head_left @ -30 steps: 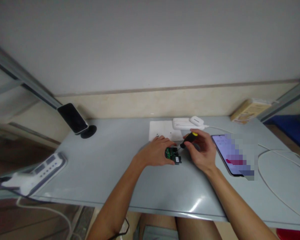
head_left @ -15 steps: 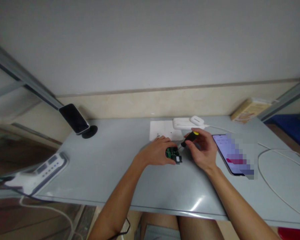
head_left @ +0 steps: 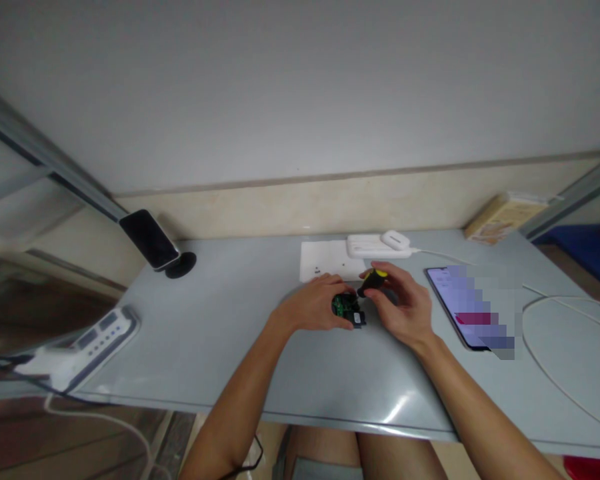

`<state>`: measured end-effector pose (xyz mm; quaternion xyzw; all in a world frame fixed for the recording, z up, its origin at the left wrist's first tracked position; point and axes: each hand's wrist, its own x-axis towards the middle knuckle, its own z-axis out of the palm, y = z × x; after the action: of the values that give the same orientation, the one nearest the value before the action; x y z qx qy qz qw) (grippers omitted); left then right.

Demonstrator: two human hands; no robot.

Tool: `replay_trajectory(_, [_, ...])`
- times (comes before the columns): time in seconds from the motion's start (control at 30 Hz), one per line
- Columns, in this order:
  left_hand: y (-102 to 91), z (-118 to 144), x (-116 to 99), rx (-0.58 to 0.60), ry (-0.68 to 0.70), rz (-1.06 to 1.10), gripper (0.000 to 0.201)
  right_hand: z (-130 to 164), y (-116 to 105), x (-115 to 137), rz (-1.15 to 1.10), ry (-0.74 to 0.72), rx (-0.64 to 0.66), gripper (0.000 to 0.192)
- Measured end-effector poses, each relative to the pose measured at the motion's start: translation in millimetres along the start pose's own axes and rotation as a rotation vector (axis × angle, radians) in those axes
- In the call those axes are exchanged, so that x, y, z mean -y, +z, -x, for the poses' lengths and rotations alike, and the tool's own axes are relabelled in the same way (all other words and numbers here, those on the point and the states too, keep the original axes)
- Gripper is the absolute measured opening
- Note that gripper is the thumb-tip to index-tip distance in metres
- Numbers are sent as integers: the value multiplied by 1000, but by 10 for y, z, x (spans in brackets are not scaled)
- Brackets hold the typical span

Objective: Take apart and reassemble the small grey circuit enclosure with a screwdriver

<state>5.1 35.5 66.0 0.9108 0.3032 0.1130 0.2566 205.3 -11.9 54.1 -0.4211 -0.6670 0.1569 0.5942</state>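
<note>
Near the middle of the grey table, my left hand point(head_left: 316, 303) grips a small black device with a green circuit board point(head_left: 349, 309) between thumb and fingers. My right hand point(head_left: 404, 303) closes round the black and yellow handle of a screwdriver point(head_left: 374, 283). The screwdriver leans over the device, its lower end at the board's upper right side. Whether its tip sits in a screw is too small to tell. Behind my left hand lies a white sheet of paper point(head_left: 325, 257) with several tiny dark bits on it.
A white power bank point(head_left: 377, 247) with a small white case point(head_left: 395, 240) stands at the back. At right lie a lit phone point(head_left: 460, 310) and a white cable point(head_left: 524, 333). A yellow box point(head_left: 505, 217) leans back right. A phone on a stand point(head_left: 150, 239) and a power strip point(head_left: 93, 343) are left.
My right hand and the screwdriver have shifted slightly left, and the handle now tilts closer to the board. My left hand still holds the device in about the same place.
</note>
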Motion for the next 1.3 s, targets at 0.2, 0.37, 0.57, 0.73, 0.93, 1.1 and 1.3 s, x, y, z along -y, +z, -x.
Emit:
replay_trajectory(0.2, [7, -10, 10, 16, -21, 26, 59, -7, -4, 64, 59, -102, 49, 39])
replay_trajectory(0.37, [22, -10, 34, 21, -9, 13, 65, -12, -13, 48, 86, -156, 30, 41])
replay_trajectory(0.57, [22, -3, 44, 7, -7, 24, 63, -15, 1, 56, 65, -132, -7, 43])
replay_trajectory(0.73, [22, -3, 55, 0, 2, 32, 62, -4, 20, 38, 76, -96, -16, 40])
replay_trajectory(0.93, [23, 0, 56, 6, -19, 32, 60, -21, 24, 52, 62, -140, -5, 41])
replay_trajectory(1.1, [7, 6, 41, 5, -6, 31, 58, -1, 3, 22, 51, -112, -40, 45])
replay_trajectory(1.3, [-2, 8, 22, 10, 0, 11, 55, 42, -3, -71, 43, -79, -101, 49])
